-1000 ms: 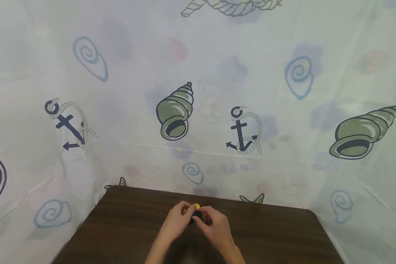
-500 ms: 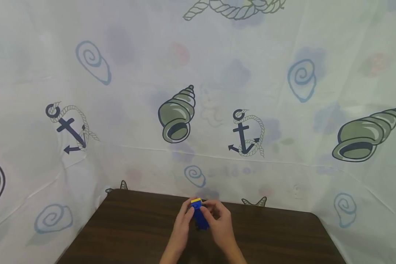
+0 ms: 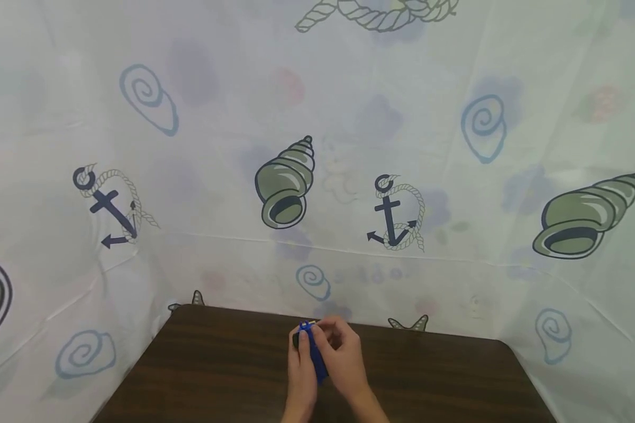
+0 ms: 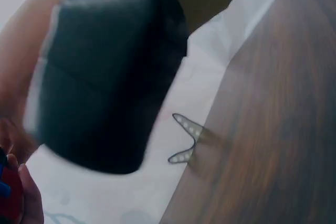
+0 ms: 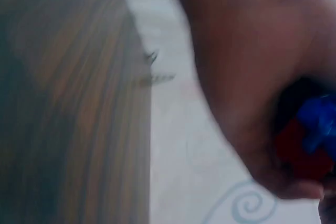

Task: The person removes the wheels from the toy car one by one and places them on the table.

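Note:
In the head view, both hands hold a long blue object (image 3: 317,359) above the table; its exact kind is unclear. A small blue loop stands at its upper end, and a dark part (image 3: 296,339) shows at its left. My left hand (image 3: 301,370) grips it from the left, thumb along the front. My right hand (image 3: 344,358) pinches its upper right side with thumb and fingers. The right wrist view shows a red part (image 5: 299,153) beside a blue piece (image 5: 319,121) within the fingers. A blurred dark panel (image 4: 100,77) covers much of the left wrist view.
A dark wood-grain table (image 3: 217,364) with rounded far corners lies below the hands. White sheeting (image 3: 338,117) printed with shells, anchors and starfish surrounds it at the back and both sides.
The hands have drawn closer together, the left moving right. The object has turned, so its yellow top, plain half a second ago, is mostly out of sight and its blue length shows.

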